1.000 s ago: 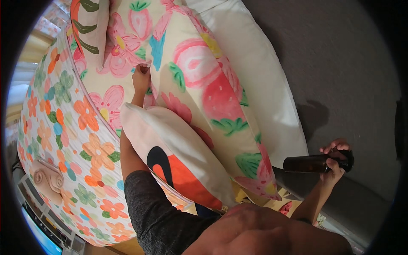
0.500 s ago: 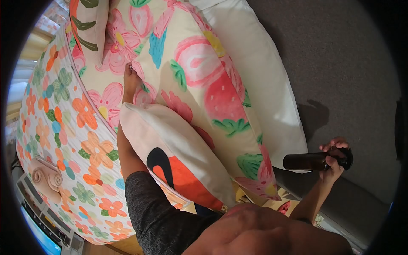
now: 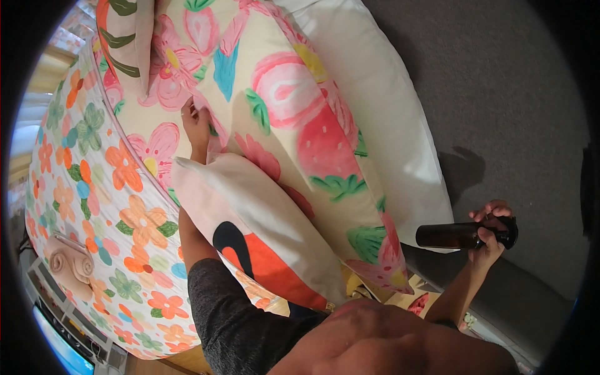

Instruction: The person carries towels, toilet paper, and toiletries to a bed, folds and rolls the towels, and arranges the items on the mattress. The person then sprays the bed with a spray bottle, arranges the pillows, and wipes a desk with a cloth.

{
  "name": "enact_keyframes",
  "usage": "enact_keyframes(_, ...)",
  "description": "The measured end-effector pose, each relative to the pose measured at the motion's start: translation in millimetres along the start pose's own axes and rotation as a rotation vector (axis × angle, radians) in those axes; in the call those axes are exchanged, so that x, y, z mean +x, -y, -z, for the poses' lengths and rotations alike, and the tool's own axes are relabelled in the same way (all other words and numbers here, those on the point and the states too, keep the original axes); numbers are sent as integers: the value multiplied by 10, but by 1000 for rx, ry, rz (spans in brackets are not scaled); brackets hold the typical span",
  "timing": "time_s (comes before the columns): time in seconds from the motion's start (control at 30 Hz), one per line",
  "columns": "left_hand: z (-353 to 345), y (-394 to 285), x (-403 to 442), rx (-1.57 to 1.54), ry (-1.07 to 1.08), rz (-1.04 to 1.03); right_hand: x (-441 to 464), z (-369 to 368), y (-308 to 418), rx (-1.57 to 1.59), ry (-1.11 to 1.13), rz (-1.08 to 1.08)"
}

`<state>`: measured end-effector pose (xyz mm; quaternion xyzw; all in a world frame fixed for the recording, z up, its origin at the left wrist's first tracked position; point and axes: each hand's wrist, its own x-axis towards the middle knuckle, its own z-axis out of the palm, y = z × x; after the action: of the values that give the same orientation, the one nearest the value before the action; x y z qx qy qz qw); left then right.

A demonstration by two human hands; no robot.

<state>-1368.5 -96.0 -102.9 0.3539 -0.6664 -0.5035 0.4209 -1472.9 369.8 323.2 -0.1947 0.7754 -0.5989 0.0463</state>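
Observation:
My left hand (image 3: 196, 120) is closed at the pink edge of a large cream pillow (image 3: 325, 147) with strawberry and flower prints, its fingers curled over the fabric. Below that hand, a cushion (image 3: 250, 212) in pale pink, white, black and orange leans over my left forearm and hides part of it. Over on the right, my right hand (image 3: 491, 234) is wrapped round a dark brown bottle (image 3: 447, 236) with a black top, which lies nearly level beyond the bed's edge.
An orange-flowered cover (image 3: 128, 219) spreads over the left of the bed, with a rolled beige towel (image 3: 72, 265) on it. Another cushion (image 3: 128, 44) with green leaves is at the top left. White bedding (image 3: 387, 119) borders a dark grey surface (image 3: 512, 94). A lit screen (image 3: 59, 340) shows bottom left.
My left hand has moved left along with the pillow edge, and its fingers have shifted on it. The cushion over my forearm has tilted slightly left. My right hand and the bottle have barely moved.

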Motion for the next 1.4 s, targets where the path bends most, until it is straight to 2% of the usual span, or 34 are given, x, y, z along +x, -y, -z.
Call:
enact_keyframes(0.07, -59, -17, 18, 73, 45, 22, -2, 1, 0, -20, 0, 3)
enact_keyframes(0.13, -114, 162, 126, 277, 383, 29, -8, -22, -4, -23, -11, 1)
enact_keyframes(0.2, -173, 99, 251, 339, 354, 2, -19, -27, -18, -24, -24, -2)
enact_keyframes(0.27, -131, 39, 420, 390, 527, 164, -38, -14, -52, -42, -36, -13)
enact_keyframes(0.33, -127, 11, 397, 414, 509, 169, -52, -24, -73, -51, -44, -17)
enact_keyframes(0.4, -120, 17, 344, 343, 336, -25, -56, -36, -72, -59, -54, -16)
enact_keyframes(0.43, -92, 18, 312, 342, 336, -26, -54, -43, -68, -57, -53, -12)
enact_keyframes(0.5, -17, 22, 223, 334, 164, 23, -56, -44, -49, -57, -52, -8)
enact_keyframes(0.53, 13, 27, 193, 334, 164, 24, -58, -37, -47, -52, -42, -8)
enact_keyframes(0.6, 75, 65, 135, 227, 26, 121, -58, -29, -43, -47, -31, -7)
enact_keyframes(0.63, 86, 84, 99, 227, 26, 122, -62, -30, -38, -62, -31, -11)
enact_keyframes(0.7, 75, -83, 52, 344, 219, 30, -70, -45, -38, -78, -30, -15)
enact_keyframes(0.73, 58, -32, 62, 344, 219, 32, -77, -58, -47, -69, -41, -23)
enact_keyframes(0.8, -44, 179, 136, 446, 183, -228, -89, -82, -62, -59, -51, -32)
enact_keyframes(0.83, -92, 240, 190, 446, 183, -226, -94, -95, -66, -50, -50, -38)
enact_keyframes(0.9, -166, 217, 262, 381, 287, -34, -98, -117, -79, -41, -46, -44)
enact_keyframes(0.93, -167, 204, 263, 380, 286, -31, -101, -124, -83, -35, -42, -49)
enact_keyframes(1.0, -147, 102, 291, 308, 306, 134, -106, -122, -82, -30, -36, -56)
enact_keyframes(1.1, -50, 4, 243, 355, 224, 185, -106, -93, -95, -52, 13, -30)
enact_keyframes(1.23, 76, 158, 201, 343, 204, 36, -102, -74, -83, -39, -18, -36)
enact_keyframes(1.37, 3, -40, 182, 279, 216, -3, -102, -44, -84, -40, -14, -36)
enact_keyframes(1.4, -15, -65, 192, 341, 222, 21, -101, -40, -84, -42, -14, -35)
